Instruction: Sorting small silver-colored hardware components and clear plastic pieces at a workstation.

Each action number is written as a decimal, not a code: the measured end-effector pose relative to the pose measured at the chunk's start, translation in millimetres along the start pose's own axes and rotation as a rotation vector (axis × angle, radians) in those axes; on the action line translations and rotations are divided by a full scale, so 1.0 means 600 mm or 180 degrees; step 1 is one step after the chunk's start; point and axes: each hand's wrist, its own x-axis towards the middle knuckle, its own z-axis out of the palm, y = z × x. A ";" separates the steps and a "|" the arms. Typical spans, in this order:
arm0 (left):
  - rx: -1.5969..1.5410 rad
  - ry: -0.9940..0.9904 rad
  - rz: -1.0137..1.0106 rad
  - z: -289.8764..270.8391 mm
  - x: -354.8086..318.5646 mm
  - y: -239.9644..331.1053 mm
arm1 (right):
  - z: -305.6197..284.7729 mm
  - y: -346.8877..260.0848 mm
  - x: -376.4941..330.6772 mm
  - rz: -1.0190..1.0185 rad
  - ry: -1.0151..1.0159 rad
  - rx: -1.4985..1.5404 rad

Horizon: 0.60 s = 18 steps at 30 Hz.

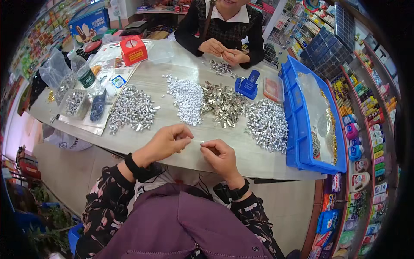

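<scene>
My left hand (169, 141) is above the near edge of the table, its thumb and fingertips together in a pinch; whatever they hold is too small to make out. Just to the right, my right hand (221, 158) pinches a tiny pale piece (202, 142) between thumb and forefinger. The fingertips of both hands are a short gap apart. Beyond them lie a pile of small white round pieces (186, 100), a pile of flat metal clips (224, 103), and two heaps of small silvery parts, one at left (131, 108) and one at right (267, 125).
Across the table (168, 156), a person's hands (224, 51) work over a small heap. A blue crate (297, 129) stands at right, near a blue tape dispenser (247, 86). At left are a red box (133, 49), a water bottle (82, 70) and a clear tub (74, 104).
</scene>
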 end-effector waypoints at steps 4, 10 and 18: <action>0.0227 -0.0062 -0.0128 0.015 -0.008 0.001 | -0.002 0.004 0.000 -0.0581 0.0124 -0.0334; -0.1068 0.0112 -0.0387 0.031 -0.003 -0.016 | 0.004 -0.004 0.003 -0.0627 0.0284 -0.0328; -0.1867 0.0146 -0.0351 0.039 0.007 -0.024 | 0.003 0.001 0.005 -0.0155 0.0312 -0.0092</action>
